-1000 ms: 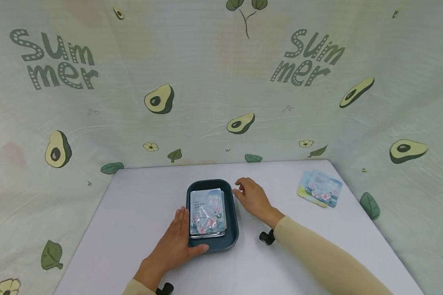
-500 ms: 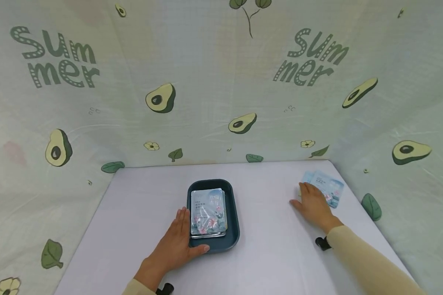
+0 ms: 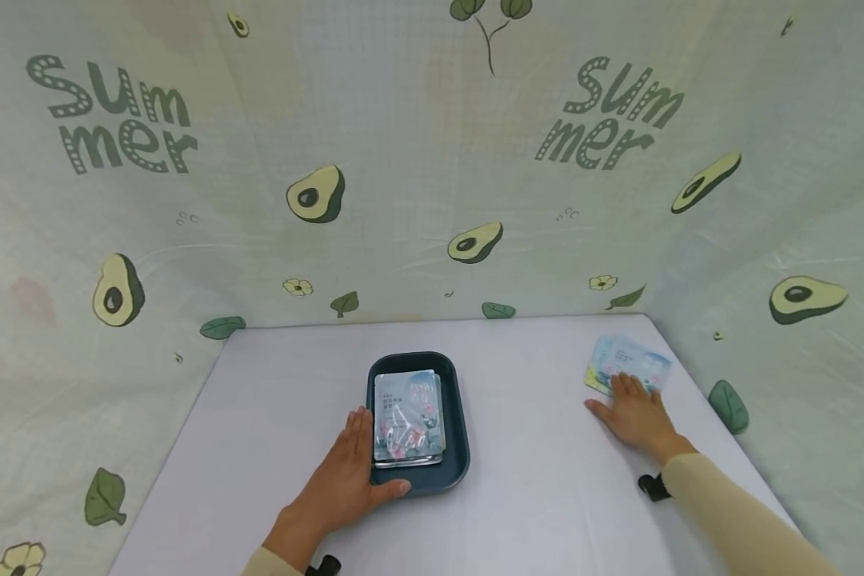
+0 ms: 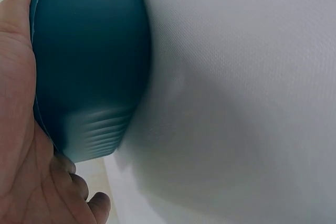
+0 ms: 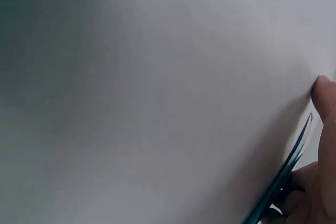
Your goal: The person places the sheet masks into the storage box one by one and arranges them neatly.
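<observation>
A dark blue tray stands near the middle of the table, holding a small stack of flat, glossy sachets printed with pink flowers. My left hand rests along the tray's left side, fingers straight, with the thumb over its near corner. The left wrist view shows the palm against the tray's outer wall. At the right, my right hand touches the near edge of overlapping light-blue sachets with its fingertips. In the right wrist view, the thumb stands apart from the sachets' thin edge.
A white cloth covers the table. Behind and at both sides hangs a pale curtain printed with avocados and leaves. The sachets at the right lie close to the table's right edge.
My right hand has moved from beside the tray to the sachets at the right, then slid slightly toward their near edge. My left hand has stayed on the tray.
</observation>
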A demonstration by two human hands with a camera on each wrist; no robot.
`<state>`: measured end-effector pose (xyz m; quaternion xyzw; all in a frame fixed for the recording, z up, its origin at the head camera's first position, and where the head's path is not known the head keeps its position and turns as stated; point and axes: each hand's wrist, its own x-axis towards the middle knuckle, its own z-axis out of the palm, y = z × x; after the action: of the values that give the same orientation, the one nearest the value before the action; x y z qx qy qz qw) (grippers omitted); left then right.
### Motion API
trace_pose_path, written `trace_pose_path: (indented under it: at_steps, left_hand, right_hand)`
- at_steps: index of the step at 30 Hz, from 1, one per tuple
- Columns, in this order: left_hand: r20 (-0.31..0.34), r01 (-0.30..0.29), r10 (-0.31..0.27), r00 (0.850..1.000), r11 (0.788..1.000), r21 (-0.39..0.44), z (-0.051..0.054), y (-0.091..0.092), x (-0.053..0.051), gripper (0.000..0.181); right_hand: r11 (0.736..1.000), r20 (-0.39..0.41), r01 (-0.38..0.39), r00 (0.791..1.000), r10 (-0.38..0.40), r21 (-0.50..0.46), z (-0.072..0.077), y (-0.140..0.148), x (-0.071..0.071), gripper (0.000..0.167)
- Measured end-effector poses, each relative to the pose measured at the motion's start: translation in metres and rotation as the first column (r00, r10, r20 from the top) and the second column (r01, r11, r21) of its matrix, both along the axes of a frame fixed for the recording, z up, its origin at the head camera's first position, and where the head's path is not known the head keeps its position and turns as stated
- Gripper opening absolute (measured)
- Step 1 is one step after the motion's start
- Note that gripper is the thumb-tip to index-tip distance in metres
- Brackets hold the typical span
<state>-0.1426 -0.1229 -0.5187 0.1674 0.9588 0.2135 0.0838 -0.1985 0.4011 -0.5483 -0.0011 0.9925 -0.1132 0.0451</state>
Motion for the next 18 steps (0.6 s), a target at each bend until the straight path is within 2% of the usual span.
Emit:
trace_pose_path:
  at_steps: [11, 18]
  left_hand:
    - [0.008, -0.005, 0.005, 1.000, 1.000, -0.011, 0.001, 0.000, -0.002, 0.129]
    - [-0.003, 0.013, -0.014, 1.000, 0.999, -0.033, 0.001, -0.001, -0.002, 0.129]
  right_hand:
    - [0.989, -0.086, -0.147, 0.985, 0.149, 0.027, 0.001, -0.039, 0.032, 0.083]
    - [0.970, -0.111, -0.241, 0.964, 0.241, 0.016, 0.002, -0.055, 0.049, 0.068]
